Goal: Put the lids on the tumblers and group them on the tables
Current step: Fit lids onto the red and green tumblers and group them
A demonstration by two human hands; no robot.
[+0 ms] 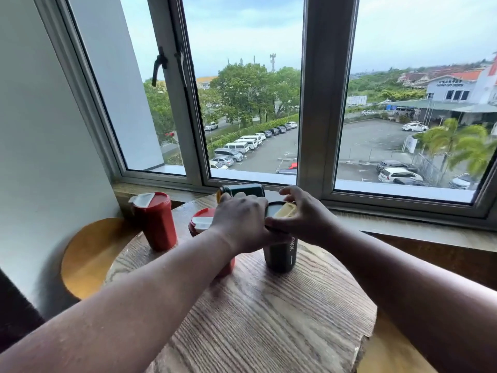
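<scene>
A dark green tumbler [280,254] stands upright near the middle of the round wooden table [269,313]. Both hands are on its dark lid with a yellow flap [282,210]: my left hand [242,224] wraps the tumbler's top from the left, my right hand [304,214] grips the lid from the right. A red tumbler with a white-flapped lid [154,219] stands at the table's far left. A second red tumbler [200,224] with its lid on is partly hidden behind my left forearm. Another dark green tumbler [243,191] stands behind my hands, mostly hidden.
A lower round yellow-wood table [88,254] sits to the left against the white wall. A wooden window sill [403,224] runs behind the table under a large window. The table's front right edge is rough and chipped.
</scene>
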